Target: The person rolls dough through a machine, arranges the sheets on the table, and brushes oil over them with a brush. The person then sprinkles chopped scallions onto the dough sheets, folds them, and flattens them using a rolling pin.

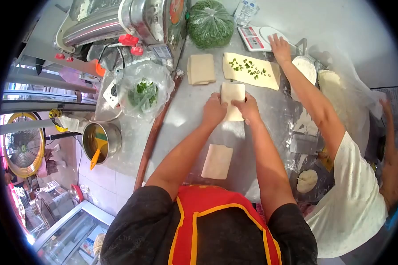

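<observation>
A pale folded piece of dough lies between my two hands at the middle of the metal table. My left hand grips its left edge, the thumb on top. On the right edge my right hand does the same, its thumb pressed on the dough. Just beyond is a flat dough sheet scattered with chopped green onion. Stacked dough pieces rest to its left. Closer to my body lies another folded dough piece.
A co-worker's hand reaches onto a white scale. Bags of chopped greens, a dough roller machine, a long wooden rod and a pot with a brush surround the workspace. A dough lump sits at right.
</observation>
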Action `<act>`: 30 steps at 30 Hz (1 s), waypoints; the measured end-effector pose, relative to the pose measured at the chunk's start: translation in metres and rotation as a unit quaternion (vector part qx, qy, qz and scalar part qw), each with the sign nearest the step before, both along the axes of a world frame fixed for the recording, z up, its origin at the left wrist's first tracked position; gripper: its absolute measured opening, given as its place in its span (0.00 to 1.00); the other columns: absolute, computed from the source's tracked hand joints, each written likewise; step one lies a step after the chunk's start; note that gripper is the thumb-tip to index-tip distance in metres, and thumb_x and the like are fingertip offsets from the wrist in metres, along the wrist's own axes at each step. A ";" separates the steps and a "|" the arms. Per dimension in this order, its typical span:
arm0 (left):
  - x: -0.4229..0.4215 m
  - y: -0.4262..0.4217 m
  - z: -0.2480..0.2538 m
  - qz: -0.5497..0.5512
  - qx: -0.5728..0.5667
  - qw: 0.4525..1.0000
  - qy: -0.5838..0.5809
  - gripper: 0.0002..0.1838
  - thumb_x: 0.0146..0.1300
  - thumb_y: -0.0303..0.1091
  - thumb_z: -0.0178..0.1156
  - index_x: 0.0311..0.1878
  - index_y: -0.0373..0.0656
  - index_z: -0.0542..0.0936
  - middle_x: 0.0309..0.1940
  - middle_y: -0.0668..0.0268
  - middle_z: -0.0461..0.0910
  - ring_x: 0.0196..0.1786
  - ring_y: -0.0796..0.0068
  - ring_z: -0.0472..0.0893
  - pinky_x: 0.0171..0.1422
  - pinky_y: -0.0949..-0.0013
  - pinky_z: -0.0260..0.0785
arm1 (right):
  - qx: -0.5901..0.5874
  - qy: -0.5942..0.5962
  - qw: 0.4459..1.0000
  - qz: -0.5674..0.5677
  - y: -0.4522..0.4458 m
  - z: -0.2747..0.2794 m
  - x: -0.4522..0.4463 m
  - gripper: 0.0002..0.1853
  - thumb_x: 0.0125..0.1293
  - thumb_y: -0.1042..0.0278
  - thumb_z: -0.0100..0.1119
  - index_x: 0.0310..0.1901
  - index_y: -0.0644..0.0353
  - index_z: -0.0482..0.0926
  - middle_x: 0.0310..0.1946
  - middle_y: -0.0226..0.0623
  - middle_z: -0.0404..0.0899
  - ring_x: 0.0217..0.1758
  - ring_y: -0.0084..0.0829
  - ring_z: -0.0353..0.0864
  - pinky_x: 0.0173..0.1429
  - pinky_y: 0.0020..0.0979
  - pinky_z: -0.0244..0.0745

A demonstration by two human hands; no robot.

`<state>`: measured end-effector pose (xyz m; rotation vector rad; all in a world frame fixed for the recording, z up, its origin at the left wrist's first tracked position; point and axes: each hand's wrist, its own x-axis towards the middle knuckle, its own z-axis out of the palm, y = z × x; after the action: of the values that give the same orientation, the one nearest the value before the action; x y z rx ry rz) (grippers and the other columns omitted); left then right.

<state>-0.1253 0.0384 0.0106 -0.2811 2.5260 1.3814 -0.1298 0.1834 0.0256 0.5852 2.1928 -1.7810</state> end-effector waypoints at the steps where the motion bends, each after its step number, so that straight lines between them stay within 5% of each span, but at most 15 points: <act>1: -0.001 -0.001 0.003 0.001 0.020 1.000 -0.021 0.22 0.55 0.39 0.61 0.51 0.39 0.76 0.43 0.54 0.82 0.45 0.58 0.82 0.52 0.62 0.72 | 0.045 0.031 0.999 0.003 -0.001 -0.001 0.002 0.19 0.54 0.73 0.66 0.48 0.69 0.75 0.38 0.42 0.81 0.36 0.30 0.81 0.42 0.30 0.76; 3: 0.000 -0.002 0.009 -0.023 0.046 0.998 -0.039 0.20 0.55 0.38 0.62 0.49 0.39 0.76 0.40 0.54 0.82 0.46 0.55 0.81 0.52 0.59 0.72 | 0.135 0.091 0.987 0.009 -0.003 -0.004 0.012 0.20 0.54 0.74 0.64 0.50 0.70 0.75 0.39 0.43 0.81 0.37 0.31 0.81 0.43 0.31 0.76; 7: 0.001 -0.011 0.013 -0.158 0.042 0.984 -0.073 0.17 0.57 0.40 0.62 0.44 0.39 0.78 0.36 0.54 0.82 0.44 0.55 0.81 0.50 0.58 0.72 | -0.007 -0.006 1.000 -0.005 0.024 -0.009 0.044 0.22 0.54 0.67 0.66 0.50 0.68 0.76 0.40 0.46 0.82 0.39 0.33 0.83 0.44 0.33 0.77; 9: -0.010 -0.005 0.017 -0.096 -0.008 0.995 0.014 0.17 0.58 0.41 0.62 0.44 0.39 0.77 0.38 0.54 0.82 0.43 0.55 0.81 0.48 0.58 0.72 | 0.008 -0.044 0.999 0.002 0.034 0.003 0.058 0.23 0.55 0.64 0.66 0.49 0.68 0.76 0.40 0.46 0.83 0.39 0.33 0.83 0.45 0.33 0.76; 13: -0.047 0.016 0.007 -0.086 -0.129 0.976 0.156 0.17 0.60 0.42 0.61 0.46 0.40 0.76 0.41 0.56 0.79 0.40 0.55 0.82 0.46 0.56 0.73 | 0.256 0.007 0.967 0.016 0.047 0.016 0.053 0.18 0.58 0.60 0.64 0.42 0.67 0.77 0.30 0.43 0.81 0.34 0.33 0.81 0.41 0.34 0.75; 19: -0.068 0.041 -0.015 -0.073 -0.239 0.950 0.186 0.11 0.61 0.42 0.59 0.36 0.44 0.75 0.36 0.60 0.79 0.37 0.55 0.80 0.41 0.53 0.71 | 0.251 0.127 0.956 -0.088 0.084 0.004 0.014 0.15 0.60 0.66 0.61 0.44 0.68 0.76 0.33 0.44 0.80 0.34 0.38 0.79 0.42 0.33 0.73; 22: -0.067 0.037 -0.005 -0.077 -0.181 0.960 0.197 0.10 0.62 0.41 0.57 0.37 0.45 0.76 0.36 0.60 0.79 0.37 0.56 0.80 0.41 0.53 0.71 | 0.302 0.158 0.934 -0.105 0.110 0.000 -0.012 0.16 0.59 0.68 0.60 0.48 0.67 0.76 0.37 0.47 0.80 0.39 0.41 0.79 0.47 0.35 0.73; 26: -0.093 0.045 0.012 -0.088 -0.188 0.953 0.219 0.08 0.62 0.39 0.56 0.39 0.45 0.78 0.39 0.61 0.79 0.38 0.57 0.80 0.42 0.54 0.71 | 0.366 0.156 0.907 -0.139 0.135 -0.020 -0.055 0.19 0.59 0.69 0.61 0.50 0.69 0.75 0.43 0.51 0.80 0.47 0.48 0.79 0.54 0.40 0.71; 30: -0.113 0.047 0.007 -0.109 -0.206 0.946 0.224 0.08 0.62 0.37 0.55 0.40 0.45 0.79 0.43 0.61 0.78 0.41 0.57 0.80 0.44 0.56 0.72 | 0.331 0.082 0.926 -0.162 0.140 -0.022 -0.091 0.21 0.56 0.64 0.65 0.47 0.70 0.76 0.40 0.50 0.81 0.44 0.46 0.81 0.51 0.39 0.73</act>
<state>-0.2378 0.0850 0.0176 0.2697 3.0915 0.8988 -0.2204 0.3235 0.0039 1.0153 2.9704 -1.2000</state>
